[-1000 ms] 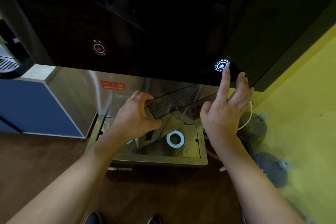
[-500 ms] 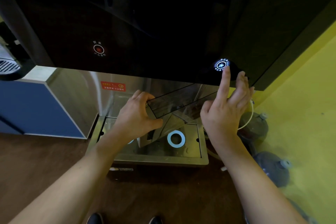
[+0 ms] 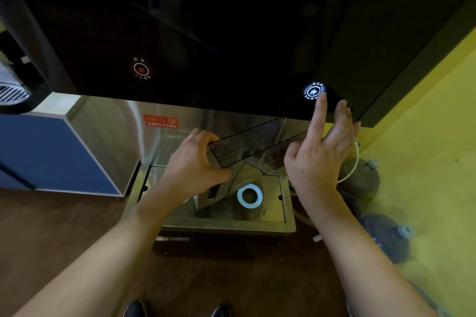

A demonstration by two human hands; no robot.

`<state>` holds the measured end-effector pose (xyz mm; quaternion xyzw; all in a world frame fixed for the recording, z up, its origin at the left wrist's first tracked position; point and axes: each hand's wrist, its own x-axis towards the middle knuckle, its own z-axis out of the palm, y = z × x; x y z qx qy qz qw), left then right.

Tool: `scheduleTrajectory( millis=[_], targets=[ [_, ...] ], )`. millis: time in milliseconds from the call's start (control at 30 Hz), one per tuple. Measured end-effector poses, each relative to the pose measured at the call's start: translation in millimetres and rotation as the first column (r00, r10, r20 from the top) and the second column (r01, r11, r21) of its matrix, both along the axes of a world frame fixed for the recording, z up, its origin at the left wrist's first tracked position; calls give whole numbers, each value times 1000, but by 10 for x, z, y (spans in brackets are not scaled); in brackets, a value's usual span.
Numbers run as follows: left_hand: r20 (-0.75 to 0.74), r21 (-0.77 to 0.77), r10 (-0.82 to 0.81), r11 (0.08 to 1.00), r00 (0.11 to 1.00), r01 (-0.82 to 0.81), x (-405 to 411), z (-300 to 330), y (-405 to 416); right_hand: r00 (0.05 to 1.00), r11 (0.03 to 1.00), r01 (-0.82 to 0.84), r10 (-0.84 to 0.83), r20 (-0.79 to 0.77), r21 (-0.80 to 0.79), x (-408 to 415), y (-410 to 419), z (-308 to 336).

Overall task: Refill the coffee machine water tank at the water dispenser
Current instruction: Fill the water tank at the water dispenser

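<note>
Nearest, at the bottom edge, two dark shoe tips (image 3: 177, 311) on brown wood-look floor (image 3: 51, 234), cut off by the frame. Beyond them, a shallow stainless-steel drip tray (image 3: 226, 226) with a pale blue ring (image 3: 249, 196) on its base, partly hidden by the arms. Above the tray, left hand (image 3: 195, 165) clamped around the left end of the clear smoky plastic water tank (image 3: 247, 145), thumb below, fingers curled over the top edge; tank tilted, its far end tucked under the black glossy water dispenser panel (image 3: 206, 33), water level impossible to judge. Right hand (image 3: 319, 159) spread loose, index fingertip on the glowing white round cup-icon button (image 3: 313, 91), holding nothing. Further left, a dim red round button (image 3: 141, 69), its lettering too small to read. Right, against the yellow wall (image 3: 425, 136), murky bottles (image 3: 386, 237), blurred.
</note>
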<state>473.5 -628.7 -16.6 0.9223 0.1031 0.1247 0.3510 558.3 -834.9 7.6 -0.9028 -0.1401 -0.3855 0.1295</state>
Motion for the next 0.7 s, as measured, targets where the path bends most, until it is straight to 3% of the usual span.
scheduleTrajectory(
  millis=[233, 367, 500, 700],
  targets=[
    [1, 1, -4, 1000, 1000, 4, -20, -3, 10, 1000, 1000, -24, 24, 2, 16, -44, -39, 30],
    [3, 3, -12, 1000, 1000, 12, -57, -12, 23, 966, 968, -250, 251, 59, -30, -110, -150, -78],
    [-8, -8, -28, 1000, 1000, 28, -145, -13, 76, 811, 812, -562, 505, -294, -156, -136, -211, -166],
    [-56, 24, -25, 999, 998, 27, -380, -41, 223, 703, 714, -649, 432, -566, -262, -61, 11, -157]
  ],
)
